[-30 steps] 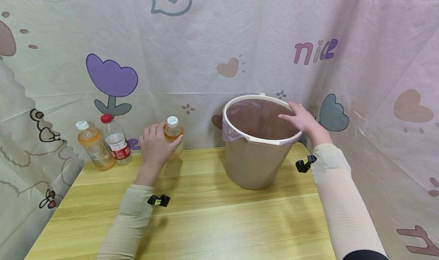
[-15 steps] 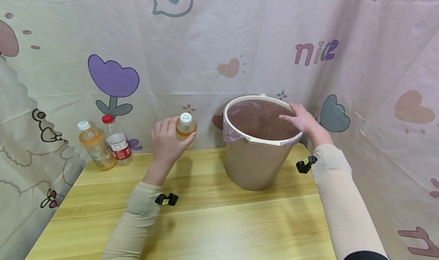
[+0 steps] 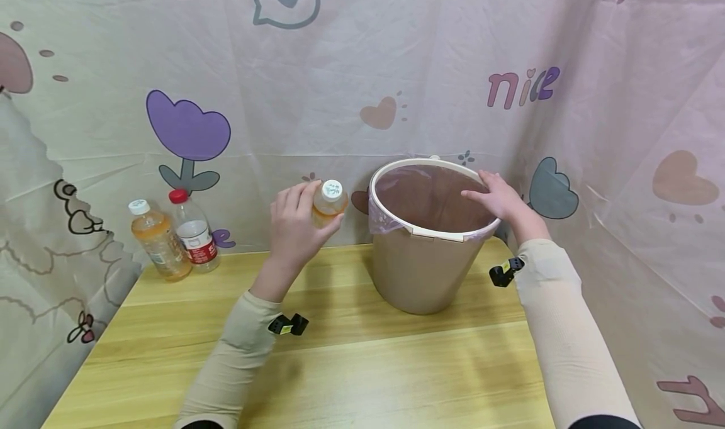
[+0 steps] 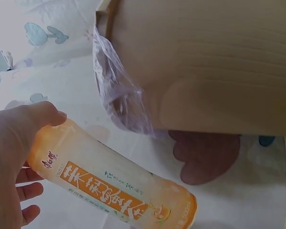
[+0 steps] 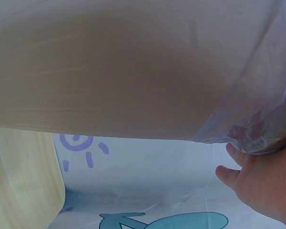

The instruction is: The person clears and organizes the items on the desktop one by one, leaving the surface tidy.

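My left hand [image 3: 296, 226] grips a plastic drink bottle [image 3: 331, 207] with a white cap and an orange label, thumb on one side and fingers on the other. It is held above the table, left of a beige trash bin [image 3: 416, 272]. The left wrist view shows the bottle's label [image 4: 105, 191] from the side. On the bin's right rim, my right hand [image 3: 501, 201] holds on, its thumb over the opening. In the right wrist view its fingers [image 5: 229, 176] reach down outside the lined rim; the thumb is hidden there.
Two more bottles stand at the table's back left: one white-capped with orange tint [image 3: 161, 243], one red-capped with a red label [image 3: 195, 237]. A thin purplish liner [image 3: 385, 218] overhangs the bin's rim. A printed curtain [image 3: 317, 89] hangs behind the wooden table [image 3: 362, 378].
My left hand has carried the bottle to the right and slightly up, closer to the bin. My right hand has stayed on the rim. The other bottles stand as before.
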A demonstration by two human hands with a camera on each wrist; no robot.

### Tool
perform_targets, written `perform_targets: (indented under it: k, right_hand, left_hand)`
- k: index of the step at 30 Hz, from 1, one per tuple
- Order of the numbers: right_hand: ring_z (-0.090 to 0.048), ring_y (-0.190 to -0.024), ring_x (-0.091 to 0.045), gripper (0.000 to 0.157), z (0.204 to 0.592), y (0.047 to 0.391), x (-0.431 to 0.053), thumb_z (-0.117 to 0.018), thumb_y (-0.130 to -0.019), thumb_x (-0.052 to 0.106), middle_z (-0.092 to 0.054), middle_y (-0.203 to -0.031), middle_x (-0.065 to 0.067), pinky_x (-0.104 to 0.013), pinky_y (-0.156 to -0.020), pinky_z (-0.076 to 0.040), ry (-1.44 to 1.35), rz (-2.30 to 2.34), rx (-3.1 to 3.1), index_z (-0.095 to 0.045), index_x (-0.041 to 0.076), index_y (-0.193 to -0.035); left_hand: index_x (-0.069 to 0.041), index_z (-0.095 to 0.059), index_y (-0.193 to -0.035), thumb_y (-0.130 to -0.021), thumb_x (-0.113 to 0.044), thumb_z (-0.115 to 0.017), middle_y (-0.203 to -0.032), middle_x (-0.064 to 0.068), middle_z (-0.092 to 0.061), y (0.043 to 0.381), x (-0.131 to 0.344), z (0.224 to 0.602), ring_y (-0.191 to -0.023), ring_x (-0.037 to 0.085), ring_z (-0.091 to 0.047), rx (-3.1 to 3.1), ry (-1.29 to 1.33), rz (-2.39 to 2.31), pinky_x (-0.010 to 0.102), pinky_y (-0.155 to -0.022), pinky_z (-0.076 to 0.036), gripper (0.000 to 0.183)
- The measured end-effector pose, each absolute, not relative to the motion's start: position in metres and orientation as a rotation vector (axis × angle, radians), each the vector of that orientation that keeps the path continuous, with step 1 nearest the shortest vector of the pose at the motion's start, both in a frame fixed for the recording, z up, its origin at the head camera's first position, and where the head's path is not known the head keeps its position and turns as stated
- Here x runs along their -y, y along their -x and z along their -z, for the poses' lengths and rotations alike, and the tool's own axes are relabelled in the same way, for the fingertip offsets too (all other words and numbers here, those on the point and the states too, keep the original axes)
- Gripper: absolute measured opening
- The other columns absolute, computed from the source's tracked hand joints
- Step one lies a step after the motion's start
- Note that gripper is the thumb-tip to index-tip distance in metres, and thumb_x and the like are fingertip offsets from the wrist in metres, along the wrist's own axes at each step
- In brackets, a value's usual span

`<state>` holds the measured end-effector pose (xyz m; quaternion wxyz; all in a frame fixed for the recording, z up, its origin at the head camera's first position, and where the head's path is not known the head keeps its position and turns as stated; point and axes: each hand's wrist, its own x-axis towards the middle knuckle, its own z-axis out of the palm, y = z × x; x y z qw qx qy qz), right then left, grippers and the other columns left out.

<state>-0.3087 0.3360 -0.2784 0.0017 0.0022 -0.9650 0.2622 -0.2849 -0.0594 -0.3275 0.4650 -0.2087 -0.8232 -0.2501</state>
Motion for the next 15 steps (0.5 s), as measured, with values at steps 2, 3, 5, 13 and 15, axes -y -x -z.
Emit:
perform_targets:
  k: [2,3,5,13,15]
  right_hand:
    - [0.013,-0.15,-0.038,0.091,0.278,0.309,-0.336,-0.047,-0.095,0.058,0.002,-0.164,-0.016,-0.066,-0.116,-0.002,-0.008,-0.82,3.031,0.0,0.012,-0.157]
    - [0.013,-0.15,-0.038,0.091,0.278,0.309,-0.336,-0.047,-0.095,0.058,0.002,-0.164,-0.016,-0.066,-0.116,-0.002,-0.008,-0.821,3.031,0.0,0.012,-0.157]
    - [0.013,-0.15,-0.038,0.09,0.278,0.309,-0.336,-0.047,-0.095,0.058,0.002,-0.164,-0.016,-0.066,-0.116,-0.002,-0.004,-0.824,3.033,0.0,0.012,-0.157]
    - [0.012,-0.151,-0.038,0.091,0.278,0.309,-0.336,-0.047,-0.095,0.059,0.002,-0.164,-0.016,-0.067,-0.116,-0.002,0.006,-0.832,3.035,0.001,0.013,-0.157]
    - [0.011,-0.151,-0.039,0.091,0.277,0.309,-0.336,-0.047,-0.094,0.059,0.002,-0.164,-0.016,-0.068,-0.116,-0.002,0.005,-0.835,3.033,0.0,0.013,-0.157]
  left_hand:
    - [-0.008,-0.061,-0.122,-0.071,-0.039,-0.081,-0.115,0.014,-0.062,0.284,0.056,0.324,-0.105,0.035,-0.055,2.013,0.529,0.61,0.051,-0.084,-0.044,0.063]
    - [-0.008,-0.061,-0.122,-0.072,-0.039,-0.08,-0.114,0.014,-0.062,0.284,0.054,0.323,-0.106,0.034,-0.055,2.009,0.537,0.604,0.051,-0.084,-0.045,0.063]
    - [-0.007,-0.06,-0.123,-0.073,-0.041,-0.079,-0.115,0.014,-0.062,0.284,0.051,0.319,-0.107,0.035,-0.056,2.004,0.557,0.589,0.05,-0.085,-0.045,0.063]
    - [-0.007,-0.058,-0.127,-0.075,-0.037,-0.079,-0.117,0.013,-0.061,0.284,0.041,0.306,-0.104,0.034,-0.055,1.958,0.631,0.553,0.048,-0.079,-0.046,0.063]
    - [-0.006,-0.058,-0.127,-0.076,-0.036,-0.078,-0.117,0.014,-0.062,0.284,0.037,0.302,-0.104,0.034,-0.056,1.942,0.658,0.54,0.048,-0.079,-0.046,0.062]
